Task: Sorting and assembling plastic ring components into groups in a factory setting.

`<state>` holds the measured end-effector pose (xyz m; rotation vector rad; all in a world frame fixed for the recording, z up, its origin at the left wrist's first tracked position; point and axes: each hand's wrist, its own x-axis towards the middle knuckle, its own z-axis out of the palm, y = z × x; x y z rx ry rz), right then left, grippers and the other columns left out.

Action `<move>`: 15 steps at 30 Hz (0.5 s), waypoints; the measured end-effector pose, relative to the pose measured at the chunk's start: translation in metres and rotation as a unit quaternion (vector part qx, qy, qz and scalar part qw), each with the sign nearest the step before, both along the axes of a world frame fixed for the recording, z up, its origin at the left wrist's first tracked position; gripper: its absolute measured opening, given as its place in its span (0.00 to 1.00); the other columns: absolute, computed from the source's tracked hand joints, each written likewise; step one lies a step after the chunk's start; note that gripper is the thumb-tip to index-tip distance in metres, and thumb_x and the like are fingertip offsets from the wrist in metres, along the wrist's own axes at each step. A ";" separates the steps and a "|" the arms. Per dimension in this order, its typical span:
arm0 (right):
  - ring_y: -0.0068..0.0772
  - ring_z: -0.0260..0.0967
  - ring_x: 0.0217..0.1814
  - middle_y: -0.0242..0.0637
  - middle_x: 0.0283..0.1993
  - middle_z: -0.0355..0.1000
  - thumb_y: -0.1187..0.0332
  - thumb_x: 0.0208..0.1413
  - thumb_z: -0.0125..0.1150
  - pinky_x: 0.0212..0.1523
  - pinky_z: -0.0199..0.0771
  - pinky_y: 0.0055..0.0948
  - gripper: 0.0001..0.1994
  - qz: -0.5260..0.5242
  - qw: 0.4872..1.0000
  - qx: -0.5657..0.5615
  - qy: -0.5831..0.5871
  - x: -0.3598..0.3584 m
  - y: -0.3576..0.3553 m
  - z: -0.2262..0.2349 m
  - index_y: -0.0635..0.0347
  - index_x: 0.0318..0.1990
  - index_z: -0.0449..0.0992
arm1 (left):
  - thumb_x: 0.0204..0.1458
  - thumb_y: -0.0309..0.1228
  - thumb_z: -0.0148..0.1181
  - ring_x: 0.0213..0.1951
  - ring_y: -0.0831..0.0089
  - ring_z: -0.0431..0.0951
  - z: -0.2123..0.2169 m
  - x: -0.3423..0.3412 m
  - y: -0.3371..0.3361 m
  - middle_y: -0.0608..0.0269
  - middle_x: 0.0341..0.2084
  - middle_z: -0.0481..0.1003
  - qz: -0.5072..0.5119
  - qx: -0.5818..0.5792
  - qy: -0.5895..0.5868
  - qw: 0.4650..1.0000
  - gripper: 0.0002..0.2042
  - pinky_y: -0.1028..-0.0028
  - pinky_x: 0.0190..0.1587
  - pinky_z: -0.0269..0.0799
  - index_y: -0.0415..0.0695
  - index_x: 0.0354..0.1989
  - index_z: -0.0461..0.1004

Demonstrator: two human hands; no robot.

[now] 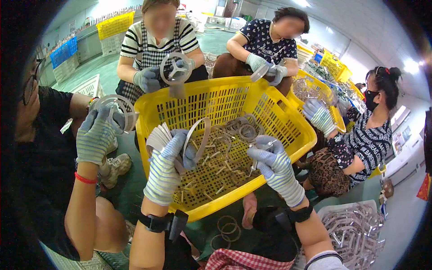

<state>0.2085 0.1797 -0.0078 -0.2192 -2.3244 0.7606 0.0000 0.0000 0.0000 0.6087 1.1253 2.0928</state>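
Over the near left part of a yellow plastic basket (pixel 216 211), my left hand (pixel 165 168), in a striped grey-blue-tipped glove, is closed on a pale flat ring (pixel 205 139). A fanned bundle of thin white pieces (pixel 158 138) is in the same hand; whether they are rings too I cannot tell. My right hand (pixel 275 166), gloved alike, pinches a small slim shiny metal piece (pixel 254 168) above the basket's right side; the fingers hide part of it. Below, loose rings (pixel 247 130) and short pale sticks (pixel 209 158) lie on the basket's mesh bottom.
Around the basket, a person on the left (pixel 96 135) and one opposite (pixel 168 74) hold spoked clear rings; another (pixel 261 67) handles a clear piece. A person on the right reaches toward a second yellow basket (pixel 315 85). A crate of clear parts (pixel 355 234) stands right; rings (pixel 227 229) lie on the floor.
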 end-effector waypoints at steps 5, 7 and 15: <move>0.42 0.73 0.36 0.42 0.43 0.74 0.78 0.38 0.62 0.33 0.73 0.34 0.20 0.042 0.979 0.200 0.011 -0.004 -0.009 0.004 0.49 0.43 0.78 | 0.54 0.37 0.59 0.15 0.82 0.66 -0.002 -0.002 -0.001 0.73 0.16 0.69 -0.028 0.031 -0.092 0.995 0.08 0.79 0.19 0.64 0.48 0.36 0.72; 0.44 0.73 0.37 0.41 0.41 0.75 0.78 0.36 0.61 0.33 0.73 0.36 0.20 0.028 0.975 0.220 0.009 -0.005 -0.015 0.006 0.51 0.43 0.78 | 0.54 0.37 0.59 0.15 0.83 0.66 -0.002 0.000 -0.002 0.73 0.16 0.69 -0.036 0.031 -0.106 0.993 0.08 0.79 0.20 0.65 0.47 0.36 0.72; 0.41 0.72 0.41 0.38 0.49 0.72 0.72 0.41 0.57 0.39 0.71 0.37 0.22 0.027 0.938 0.326 -0.113 -0.009 -0.010 0.000 0.52 0.49 0.73 | 0.53 0.35 0.58 0.20 0.78 0.72 0.003 -0.001 -0.011 0.67 0.22 0.74 -0.075 0.041 -0.031 0.996 0.11 0.80 0.24 0.69 0.41 0.39 0.73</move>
